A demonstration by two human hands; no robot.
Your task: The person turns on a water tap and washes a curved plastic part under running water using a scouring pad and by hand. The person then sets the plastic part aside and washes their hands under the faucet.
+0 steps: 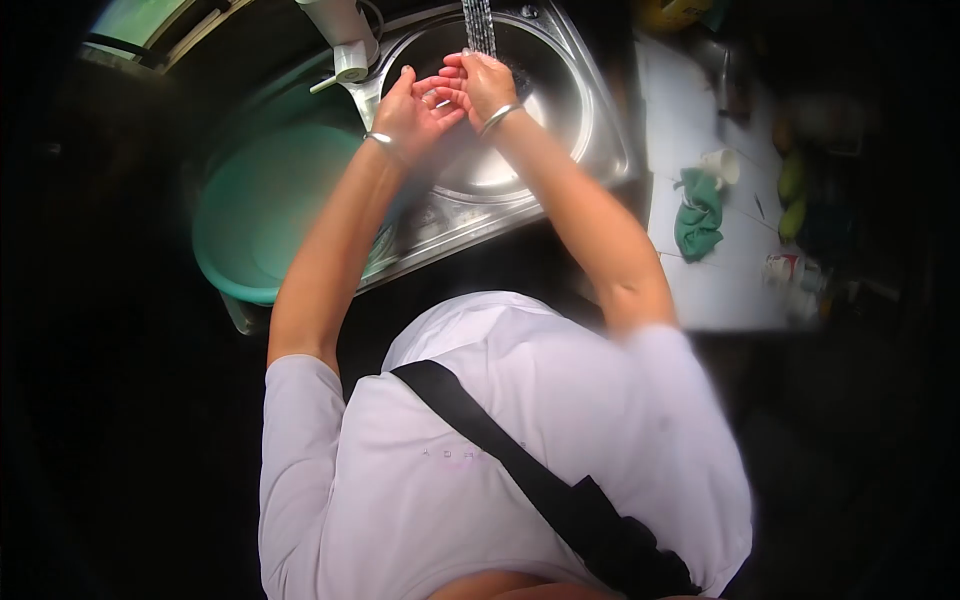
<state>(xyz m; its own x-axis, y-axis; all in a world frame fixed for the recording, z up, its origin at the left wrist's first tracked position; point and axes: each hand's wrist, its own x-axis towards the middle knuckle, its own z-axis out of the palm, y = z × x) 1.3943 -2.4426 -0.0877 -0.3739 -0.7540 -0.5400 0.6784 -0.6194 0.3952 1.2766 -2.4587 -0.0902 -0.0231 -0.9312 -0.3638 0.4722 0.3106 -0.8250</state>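
Both hands are over a round steel sink basin [570, 130]. My left hand [410, 112] has its palm turned up, fingers apart and holding nothing; its fingertips reach the fingers of the other hand. My right hand [482, 86] lies just under the stream of water [479, 25], palm facing inward, fingers slightly bent and holding nothing that shows. A metal bangle circles each wrist.
A large green basin [225, 220] stands on the left of the sink. Behind it is a white dispenser-like object [340, 30]. On the white tiled counter [680, 290] at right lie a green cloth [698, 215], a white cup [720, 166] and a can [785, 268].
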